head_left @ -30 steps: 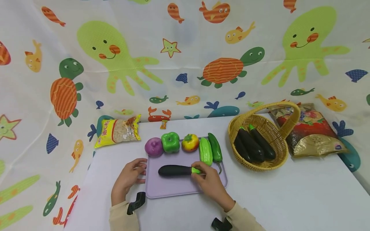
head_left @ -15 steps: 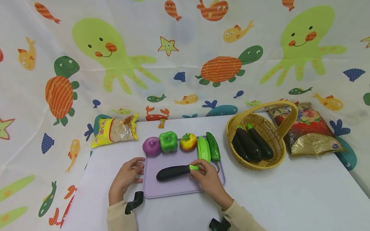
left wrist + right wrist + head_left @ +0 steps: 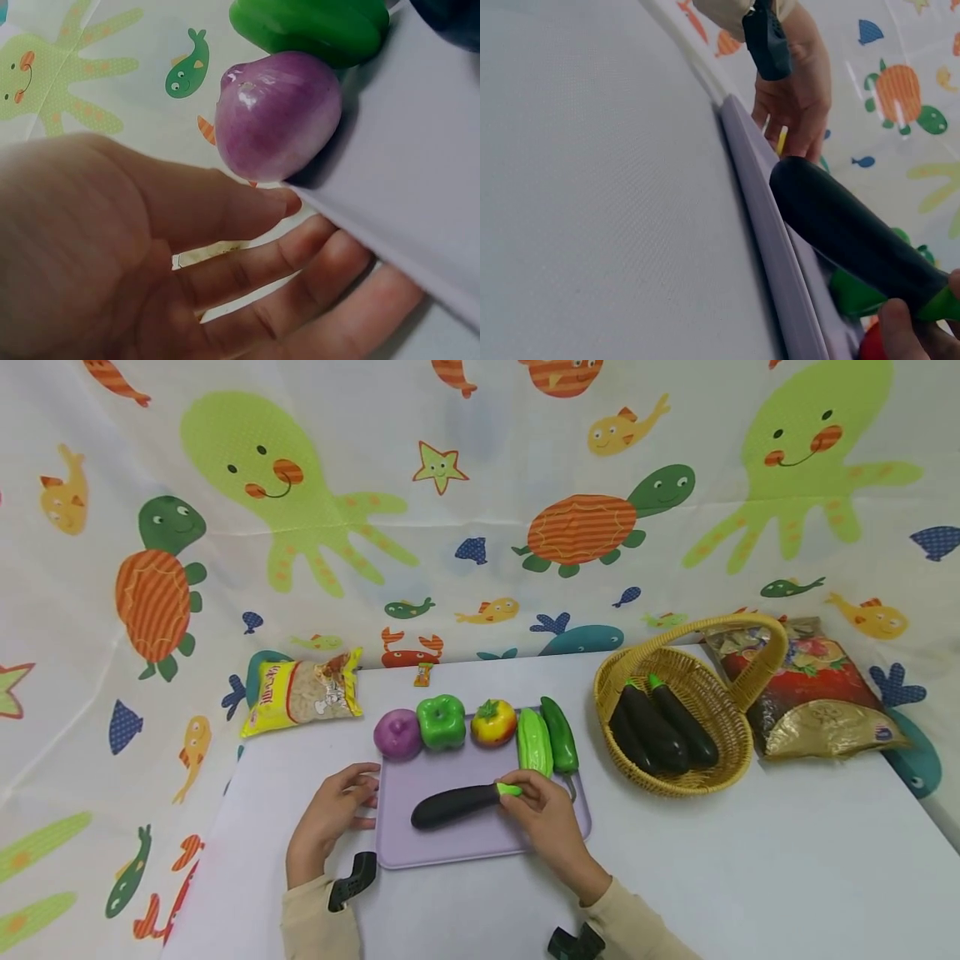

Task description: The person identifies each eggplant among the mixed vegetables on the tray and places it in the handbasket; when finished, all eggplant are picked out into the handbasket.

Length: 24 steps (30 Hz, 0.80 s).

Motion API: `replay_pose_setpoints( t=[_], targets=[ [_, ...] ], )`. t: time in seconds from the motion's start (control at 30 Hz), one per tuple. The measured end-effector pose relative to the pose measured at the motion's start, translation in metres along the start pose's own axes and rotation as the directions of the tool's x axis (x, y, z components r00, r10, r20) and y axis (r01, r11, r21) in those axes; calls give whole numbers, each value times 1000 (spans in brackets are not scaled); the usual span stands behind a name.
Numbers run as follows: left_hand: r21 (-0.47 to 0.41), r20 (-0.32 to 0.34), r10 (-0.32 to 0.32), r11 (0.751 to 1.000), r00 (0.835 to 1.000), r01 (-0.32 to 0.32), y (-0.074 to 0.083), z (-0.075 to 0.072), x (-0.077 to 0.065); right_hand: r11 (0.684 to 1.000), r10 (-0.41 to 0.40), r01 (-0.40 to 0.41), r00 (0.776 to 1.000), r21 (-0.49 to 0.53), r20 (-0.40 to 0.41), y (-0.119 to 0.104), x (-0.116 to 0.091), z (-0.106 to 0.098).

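Note:
A dark eggplant (image 3: 454, 806) with a green cap lies at a slant over the lilac tray (image 3: 420, 856). My right hand (image 3: 551, 827) pinches it at the cap; in the right wrist view its dark body (image 3: 847, 225) points away from the fingers. Whether its underside touches the tray I cannot tell. At the tray's left edge is my left hand (image 3: 330, 818), fingers loosely bent, their tips against the rim in the left wrist view. A purple onion (image 3: 279, 116) sits just beyond that thumb. Along the tray's back stand a green bell pepper (image 3: 442, 722) and a red-yellow fruit (image 3: 493, 723).
Right of the fruit lie a light green ridged vegetable (image 3: 534, 743) and a green chili (image 3: 559, 735). A wicker basket (image 3: 738, 756) with three eggplants stands at right, before a red-gold bag (image 3: 825, 710). A yellow snack bag (image 3: 303, 693) and small candy (image 3: 423, 674) lie behind.
The eggplant, level a second ago, has swung so its dark end points down and left, its cap end slightly raised. My right hand keeps its pinch; the left hand stays at the tray edge.

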<state>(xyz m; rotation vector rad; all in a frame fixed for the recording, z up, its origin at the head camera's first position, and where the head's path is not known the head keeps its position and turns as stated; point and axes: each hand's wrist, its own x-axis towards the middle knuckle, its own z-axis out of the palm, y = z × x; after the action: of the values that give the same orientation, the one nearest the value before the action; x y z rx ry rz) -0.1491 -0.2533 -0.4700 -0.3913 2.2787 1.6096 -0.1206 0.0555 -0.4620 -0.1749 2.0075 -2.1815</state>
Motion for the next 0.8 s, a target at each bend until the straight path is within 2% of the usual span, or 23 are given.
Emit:
replay_pose_setpoints(
  t=[0.2, 0.43, 0.8],
  targets=[
    [8, 2, 6, 1000, 1000, -6, 2, 2, -1, 996, -23, 25, 999, 87, -32, 15, 2, -3],
    [18, 6, 5, 1000, 1000, -5, 3, 2, 0, 991, -64, 74, 994, 116, -88, 18, 3, -3],
    [11, -2, -5, 1000, 1000, 5, 2, 1, -1, 982, -24, 47, 991, 182, -130, 15, 3, -3]
  ],
)
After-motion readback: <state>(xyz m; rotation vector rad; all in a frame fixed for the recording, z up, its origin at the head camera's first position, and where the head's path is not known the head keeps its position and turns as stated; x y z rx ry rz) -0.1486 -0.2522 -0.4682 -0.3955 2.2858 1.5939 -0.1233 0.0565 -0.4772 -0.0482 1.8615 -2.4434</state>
